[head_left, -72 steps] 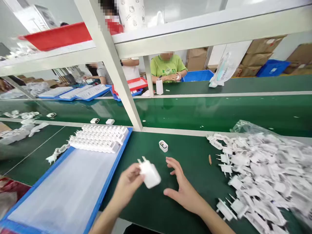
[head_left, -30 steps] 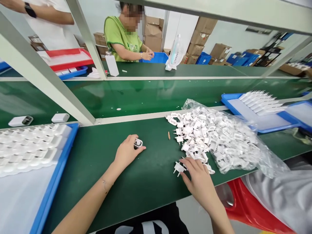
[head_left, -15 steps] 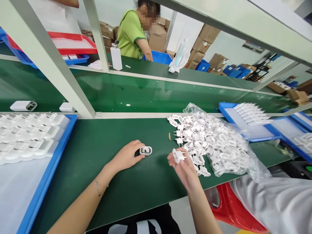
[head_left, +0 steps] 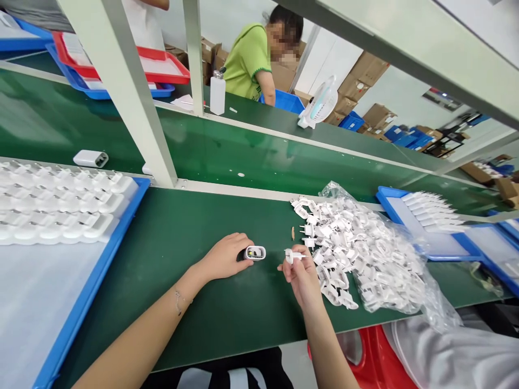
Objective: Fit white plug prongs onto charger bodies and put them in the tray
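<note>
My left hand (head_left: 230,256) is closed round a white charger housing (head_left: 261,253) on the green bench. Its open oval end faces right and shows parts inside. A short gap to the right, my right hand (head_left: 299,275) pinches a white two-pin plug cover (head_left: 292,256) between thumb and fingers, its pins pointing right. Close beyond that hand lies a heap of the same plug covers (head_left: 336,243), partly spilled from a clear plastic bag (head_left: 436,302).
At the left a blue tray (head_left: 95,275) holds rows of white chargers (head_left: 77,216). A metal post (head_left: 133,92) rises behind it. Another blue tray (head_left: 436,249) with white pieces stands at the right. Across the bench a person in green (head_left: 247,59) works near a small fan (head_left: 320,102).
The plug cover in my right hand has turned, so it appears narrower. Both hands keep their holds. The whole view has swung left, and the scene sits further right.
</note>
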Tool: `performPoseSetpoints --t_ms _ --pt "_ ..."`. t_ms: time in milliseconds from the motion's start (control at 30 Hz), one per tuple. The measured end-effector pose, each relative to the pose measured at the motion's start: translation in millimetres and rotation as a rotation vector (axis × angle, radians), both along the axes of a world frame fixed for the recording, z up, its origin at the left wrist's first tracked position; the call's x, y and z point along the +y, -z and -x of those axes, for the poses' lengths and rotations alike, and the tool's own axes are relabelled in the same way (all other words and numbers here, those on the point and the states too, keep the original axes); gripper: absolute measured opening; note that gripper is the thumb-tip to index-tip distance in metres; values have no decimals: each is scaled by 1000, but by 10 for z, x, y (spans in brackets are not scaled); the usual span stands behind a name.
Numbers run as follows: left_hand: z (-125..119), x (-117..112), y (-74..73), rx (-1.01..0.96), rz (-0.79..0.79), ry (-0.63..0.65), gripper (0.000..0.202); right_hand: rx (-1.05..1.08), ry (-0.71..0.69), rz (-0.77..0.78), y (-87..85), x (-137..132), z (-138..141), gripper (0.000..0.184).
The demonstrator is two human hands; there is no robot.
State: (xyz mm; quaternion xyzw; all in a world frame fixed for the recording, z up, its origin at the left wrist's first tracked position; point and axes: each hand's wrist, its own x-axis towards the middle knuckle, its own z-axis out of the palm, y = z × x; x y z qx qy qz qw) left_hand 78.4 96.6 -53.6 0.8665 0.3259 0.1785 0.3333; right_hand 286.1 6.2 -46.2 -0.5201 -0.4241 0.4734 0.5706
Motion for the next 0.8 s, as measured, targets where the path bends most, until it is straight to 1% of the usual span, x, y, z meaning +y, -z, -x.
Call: performPoseSetpoints --t_ms 67,167,267,367,433,567,667,800 --pt "-2 2 4 -8 5 5 22 -143 -9 40 1 27 8 20" --pt "-2 9 4 -28 13 4 22 -313 -25 71 -59 99 48 21" --pt "-1 9 2 -32 16 -2 23 -430 -44 -9 -161 198 117 18" --pt "-3 2 -6 -30 12 0 24 -630 -152 -121 -245 285 186 12" --pt "-4 -5 -16 -24 8 2 24 -731 -203 -175 -265 321 221 11" --pt "-5 -16 -40 -30 14 4 24 -783 -260 -189 -238 335 263 11" --pt "-5 -15 -46 -46 15 13 25 -804 -274 -185 -228 325 276 10" --pt "0 -8 -38 -47 4 23 23 -876 -322 -171 -284 341 265 13"
